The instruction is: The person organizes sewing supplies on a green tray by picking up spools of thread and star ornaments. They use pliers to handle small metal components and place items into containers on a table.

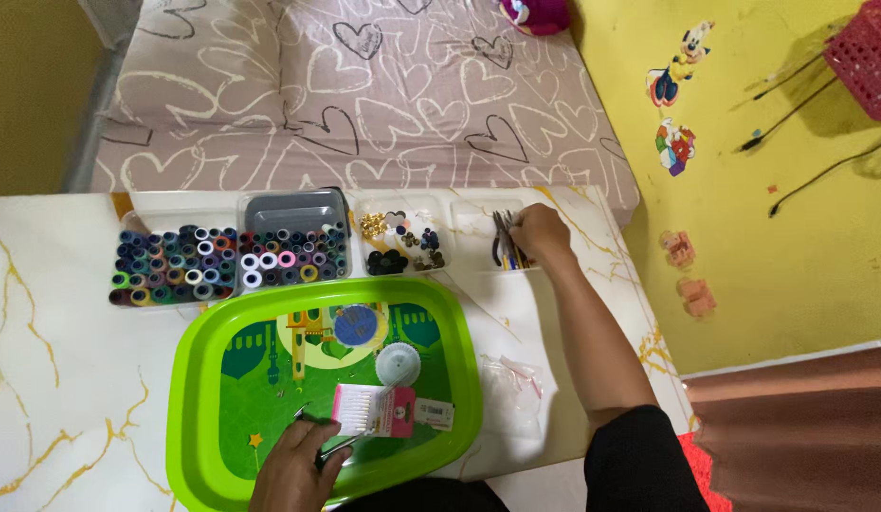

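My right hand (540,234) reaches to a clear compartment (478,228) at the back of the white table and closes its fingers on dark-handled pliers or scissors (503,242) standing in it. My left hand (293,469) rests on the near edge of a bright green tray (189,379) and grips a thin metal tool (341,446), whose tip points at a pink-and-white card of needles (374,410). A round white disc (398,363) and a blue round object (357,325) also lie on the tray.
Two clear boxes of thread spools (175,265) (293,254) and a compartment of buttons and beads (402,245) line the table's back edge. A crumpled clear plastic bag (511,384) lies right of the tray. A heart-patterned bed (364,95) stands behind, a yellow wall (772,190) on the right.
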